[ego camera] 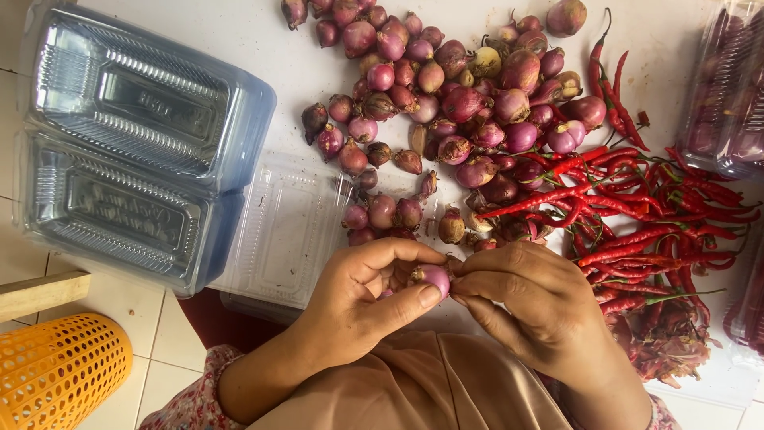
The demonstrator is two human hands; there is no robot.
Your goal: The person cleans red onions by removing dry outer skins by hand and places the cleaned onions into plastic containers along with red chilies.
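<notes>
Shallot (434, 277), small and purple, sits pinched between both hands low in the middle of the view, just above the person's lap. The left hand (362, 291) curls around it from the left, thumb pressed against its lower side and fingers arched over the top. The right hand (529, 291) meets it from the right, fingertips pressed together against the bulb's end, so the two hands touch around it.

Just beyond the hands, a loose pile of shallots (446, 103) spreads across the white tabletop (239, 32), some with dry brown skins. To the right of that pile lies a heap of long red chillies (637, 207), touching the shallots at its edge, with a clump of dried stems near the right wrist. A stack of clear plastic containers (135, 143) stands well to the left, and one open clear lid lies flat between the stack and the shallots. More clear boxes sit at the right edge. An orange plastic basket (56, 370) shows at the lower left, on the tiled floor.
</notes>
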